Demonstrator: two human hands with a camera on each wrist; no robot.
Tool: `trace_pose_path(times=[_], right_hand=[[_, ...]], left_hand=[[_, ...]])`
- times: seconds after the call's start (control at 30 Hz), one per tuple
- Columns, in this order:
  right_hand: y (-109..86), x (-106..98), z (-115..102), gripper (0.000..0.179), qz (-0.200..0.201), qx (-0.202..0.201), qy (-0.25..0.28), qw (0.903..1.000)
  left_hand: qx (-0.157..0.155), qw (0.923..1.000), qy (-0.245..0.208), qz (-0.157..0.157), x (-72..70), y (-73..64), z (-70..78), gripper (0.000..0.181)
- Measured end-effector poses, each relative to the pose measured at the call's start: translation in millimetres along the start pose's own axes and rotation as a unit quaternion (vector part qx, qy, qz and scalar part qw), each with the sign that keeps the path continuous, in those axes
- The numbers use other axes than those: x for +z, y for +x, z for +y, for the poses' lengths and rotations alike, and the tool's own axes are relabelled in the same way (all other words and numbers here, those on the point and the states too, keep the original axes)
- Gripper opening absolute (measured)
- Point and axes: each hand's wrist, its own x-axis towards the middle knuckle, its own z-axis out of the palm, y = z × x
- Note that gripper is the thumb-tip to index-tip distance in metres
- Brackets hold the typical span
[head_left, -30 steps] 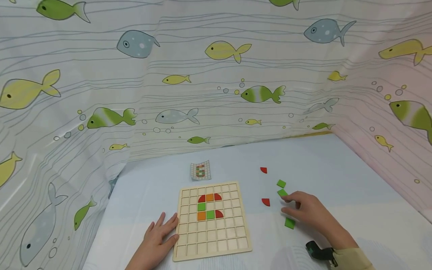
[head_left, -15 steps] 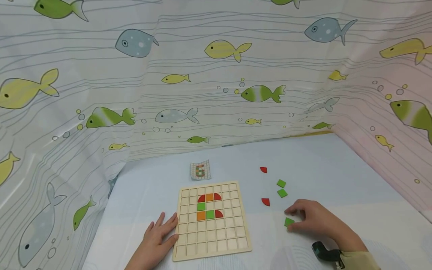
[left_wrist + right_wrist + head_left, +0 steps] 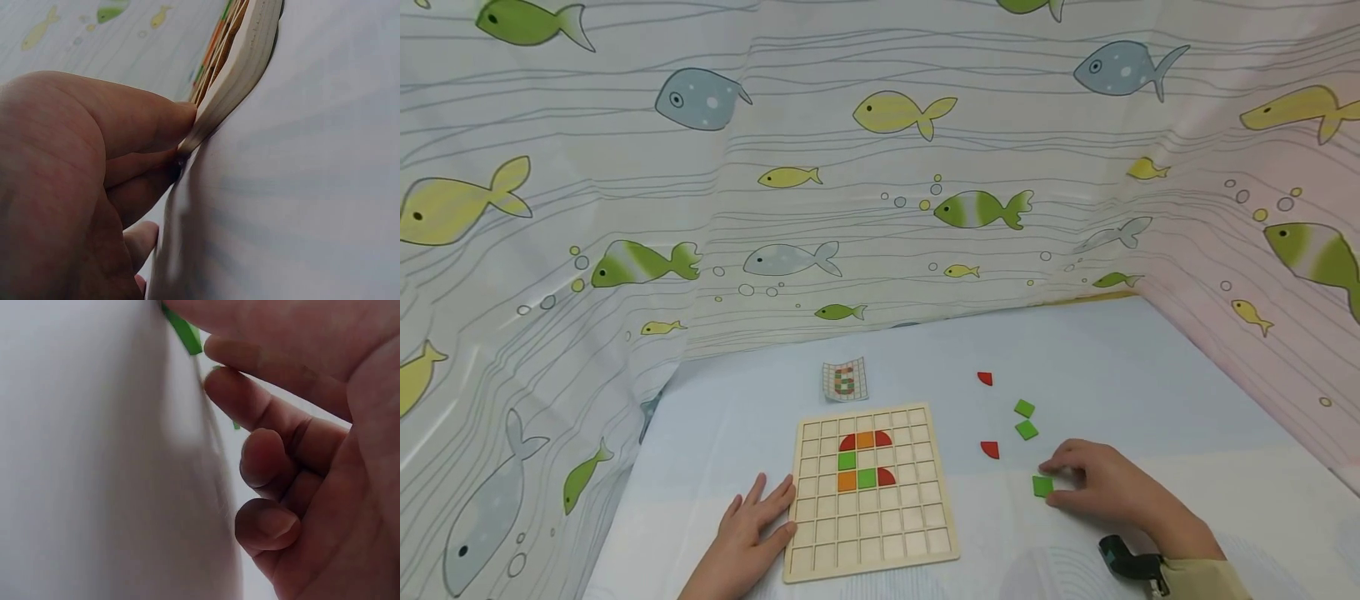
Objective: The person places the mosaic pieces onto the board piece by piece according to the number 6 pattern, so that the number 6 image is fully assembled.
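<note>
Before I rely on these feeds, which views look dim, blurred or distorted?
Head: fairly even light, board grid readable; left wrist: dim, board edge looks bent, fish curtain soft behind the left hand; right wrist: dim, tablecloth blurred, greyish shadow near the right hand.

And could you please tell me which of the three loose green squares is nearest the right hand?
The loose green square lowest in the head view, beside the right hand; the other two lie higher, close together, farther away.

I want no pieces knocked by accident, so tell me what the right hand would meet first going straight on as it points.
The right hand would likely meet the nearest green square, right by its thumb tip; whether they already touch is hard to tell.
</note>
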Motion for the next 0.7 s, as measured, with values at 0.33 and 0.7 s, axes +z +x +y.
trace_pose_path(times=[0.33,0.7], right_hand=[[2.6,4,3,0.019,0.014,-0.05,0.02,0.9984],[14.1,10,-6,0.021,0.047,-0.055,0.02,0.9972]], left_hand=[[0.005,1.0,0.003,0.004,0.9,-0.6,-1.6,0.062],[0.015,0.9999,-0.002,0.006,-0.9,-1.2,-1.5,0.061]])
